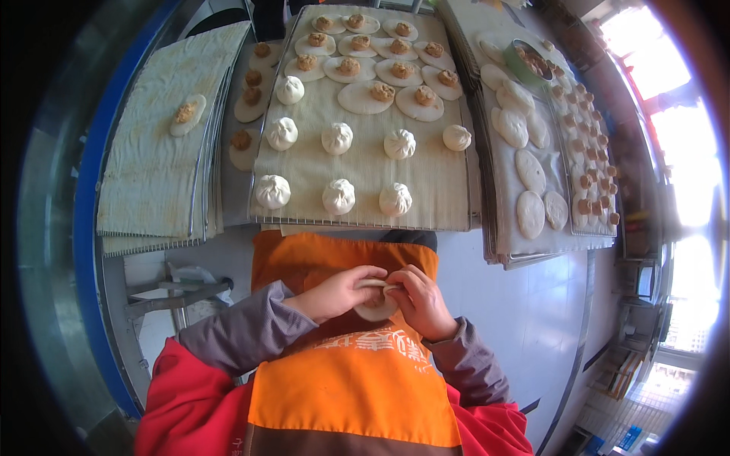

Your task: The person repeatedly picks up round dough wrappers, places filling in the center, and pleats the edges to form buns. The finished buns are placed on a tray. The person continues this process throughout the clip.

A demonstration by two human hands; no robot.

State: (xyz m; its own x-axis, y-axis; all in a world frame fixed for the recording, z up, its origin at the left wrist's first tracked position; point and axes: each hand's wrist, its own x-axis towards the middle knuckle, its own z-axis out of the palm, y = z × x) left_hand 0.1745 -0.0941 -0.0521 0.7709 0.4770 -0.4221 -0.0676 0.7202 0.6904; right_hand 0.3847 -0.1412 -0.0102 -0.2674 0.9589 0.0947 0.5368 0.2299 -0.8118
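Above the orange apron, my left hand holds a dough wrapper with filling partly visible inside. The fingers of my right hand pinch the folded rim of the same wrapper. In front of me lies a mesh-lined tray. Its near part carries several pleated buns in loose rows. Flat dough rounds topped with lumps of filling cover its far part.
At left, stacked cloth-lined racks hold one filled round. The stack at right bears bare dough rounds, a green-rimmed bowl of filling and several filled pieces. A metal frame stands below left.
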